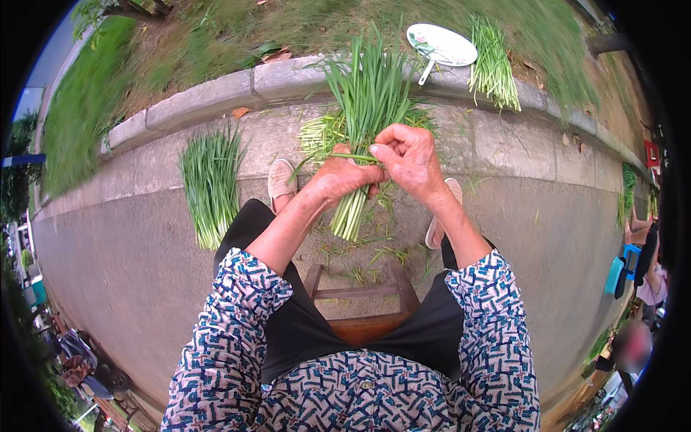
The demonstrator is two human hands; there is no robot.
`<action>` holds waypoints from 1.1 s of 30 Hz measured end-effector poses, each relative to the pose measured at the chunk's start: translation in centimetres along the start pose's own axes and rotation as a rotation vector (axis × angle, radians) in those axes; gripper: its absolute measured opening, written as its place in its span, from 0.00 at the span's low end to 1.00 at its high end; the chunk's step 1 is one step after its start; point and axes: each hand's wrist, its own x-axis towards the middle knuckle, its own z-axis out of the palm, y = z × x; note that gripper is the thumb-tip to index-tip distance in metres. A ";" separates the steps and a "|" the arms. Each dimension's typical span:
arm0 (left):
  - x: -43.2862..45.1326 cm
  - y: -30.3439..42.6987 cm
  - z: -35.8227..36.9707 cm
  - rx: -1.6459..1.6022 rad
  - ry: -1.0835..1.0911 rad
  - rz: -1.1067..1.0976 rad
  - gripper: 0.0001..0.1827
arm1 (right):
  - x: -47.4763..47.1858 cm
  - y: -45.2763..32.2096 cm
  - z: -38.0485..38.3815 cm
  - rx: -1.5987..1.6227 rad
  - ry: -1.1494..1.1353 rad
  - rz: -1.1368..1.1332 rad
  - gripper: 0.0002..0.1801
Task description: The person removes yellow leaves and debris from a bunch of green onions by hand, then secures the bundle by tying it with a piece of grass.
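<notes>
My left hand is closed around the lower stems of a bunch of long green leafy stalks, likely Chinese chives, with the pale stem ends pointing towards me. My right hand pinches a green strand between thumb and forefinger; the strand lies across the bunch just above my left hand. Behind the bunch, a heap of pale cut stalks lies on the paving, partly hidden. Another bunch of the greens rests on the ground beside my left shoe.
A stone kerb borders the grass ahead. On it lie a white hand fan and another bunch of greens. A wooden stool is under me. At far right sits a person near a blue stool.
</notes>
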 end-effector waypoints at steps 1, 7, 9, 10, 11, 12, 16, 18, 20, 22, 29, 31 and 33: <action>0.0 -0.1 -0.1 -0.045 -0.011 -0.010 0.07 | 0.1 0.2 0.0 0.065 -0.005 0.021 0.04; 0.1 -0.7 -0.1 -0.250 -0.048 -0.073 0.09 | 0.6 0.6 -2.0 0.417 0.217 0.234 0.04; -0.2 -0.1 0.0 -0.282 -0.034 -0.134 0.11 | 0.9 0.7 -2.6 0.502 0.310 0.284 0.05; -0.3 0.2 0.0 -0.298 -0.024 -0.166 0.12 | 0.8 0.3 -2.8 0.540 0.317 0.296 0.05; -0.3 0.1 -0.1 -0.319 -0.022 -0.159 0.12 | 0.8 0.4 -3.1 0.600 0.299 0.292 0.05; -0.2 0.1 -0.2 -0.340 -0.020 -0.152 0.12 | 0.7 0.5 -3.3 0.659 0.280 0.287 0.05; -0.2 -0.1 -0.6 -0.424 -0.042 -0.123 0.12 | 0.7 0.8 -3.4 0.862 0.242 0.306 0.05; -0.2 -0.2 -0.8 -0.448 -0.068 -0.099 0.12 | 0.9 0.9 -3.6 0.839 0.287 0.289 0.05; -0.3 -0.3 -1.0 -0.465 -0.085 -0.066 0.12 | 1.3 0.7 -3.9 0.723 0.378 0.254 0.05; 0.1 -0.5 -1.0 -0.486 -0.101 -0.072 0.13 | 1.9 1.0 -5.5 0.569 0.434 0.138 0.07; -0.2 -0.4 -1.2 -0.361 -0.109 -0.015 0.12 | 0.5 -1.2 -2.3 -0.058 -0.169 -0.026 0.18; 0.1 -0.4 -1.2 -0.365 -0.108 -0.027 0.10 | 0.4 -1.3 -1.8 -0.138 -0.144 -0.033 0.14; 0.2 -0.4 -1.0 -0.350 -0.102 -0.054 0.11 | 0.3 -0.3 -1.4 -0.109 -0.097 -0.049 0.12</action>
